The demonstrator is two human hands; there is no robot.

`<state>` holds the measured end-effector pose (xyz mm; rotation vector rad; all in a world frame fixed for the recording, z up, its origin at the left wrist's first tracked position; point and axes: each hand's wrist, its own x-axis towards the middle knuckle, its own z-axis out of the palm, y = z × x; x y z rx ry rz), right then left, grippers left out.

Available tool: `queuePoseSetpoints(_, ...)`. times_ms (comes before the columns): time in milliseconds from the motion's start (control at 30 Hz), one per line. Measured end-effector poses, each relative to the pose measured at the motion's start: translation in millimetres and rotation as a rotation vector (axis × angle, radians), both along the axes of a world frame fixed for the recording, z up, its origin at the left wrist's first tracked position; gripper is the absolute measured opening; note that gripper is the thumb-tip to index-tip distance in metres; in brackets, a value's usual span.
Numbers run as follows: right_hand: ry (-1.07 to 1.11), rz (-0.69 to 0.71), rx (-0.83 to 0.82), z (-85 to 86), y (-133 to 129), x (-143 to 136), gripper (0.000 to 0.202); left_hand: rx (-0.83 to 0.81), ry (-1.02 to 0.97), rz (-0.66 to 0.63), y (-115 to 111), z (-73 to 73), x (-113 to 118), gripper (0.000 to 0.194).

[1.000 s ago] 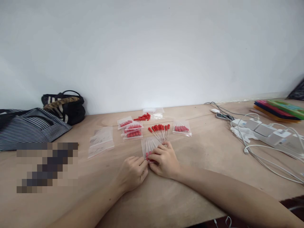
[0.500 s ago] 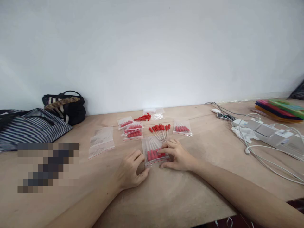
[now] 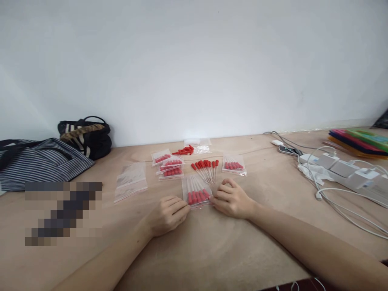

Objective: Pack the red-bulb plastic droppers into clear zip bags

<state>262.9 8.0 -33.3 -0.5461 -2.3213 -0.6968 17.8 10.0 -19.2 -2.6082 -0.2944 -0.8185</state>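
Here, clear bag (image 3: pixel 195 188) with red bulbs (image 3: pixel 199 197)

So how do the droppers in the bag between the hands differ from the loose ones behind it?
The bagged droppers have their red ends toward the near side; the loose droppers have theirs toward the wall. The bagged droppers sit under clear plastic, the loose droppers lie uncovered. Both have red ends and thin, pale stems.

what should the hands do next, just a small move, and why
Probably pinch along the red-lined edge of the near bag: the red-ended droppers lie inside it, and the left hand and right hand are already at its two near corners.
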Motion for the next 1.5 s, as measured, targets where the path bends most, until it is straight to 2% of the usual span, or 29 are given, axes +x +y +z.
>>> queuePoseSetpoints(200, -0.046, 0.034, 0.119, -1.9, 6, -6, 0.021, 0.075, -0.049, -0.012, 3, -1.5, -1, 0.005)
queuePoseSetpoints(467, 0.0, 0.035, 0.156, -2.3, 10, -5, 0.011, 0.204, -0.045, -0.005, 5, 1.3, -2, 0.011)
queuePoseSetpoints(767, -0.016, 0.001, 0.183, -4.7, 10, -2, 0.016, 0.205, -0.075, 0.008, 7, -4.0, -3, 0.009)
queuePoseSetpoints(1000, 0.057, 0.014, 0.154, -3.5, 9, -7, 0.007, 0.167, -0.112, 0.045, 4, -4.5, -1, 0.009)
queuePoseSetpoints(1200, 0.081, 0.024, 0.14, -6.5, 8, -12, 0.009, 0.112, -0.127, 0.019, 7, -1.3, 2, 0.011)
queuePoseSetpoints(1500, 0.11, 0.023, 0.138, -3.8, 8, -20, 0.006, 0.143, -0.123, -0.006, 7, -1.9, 4, 0.011)
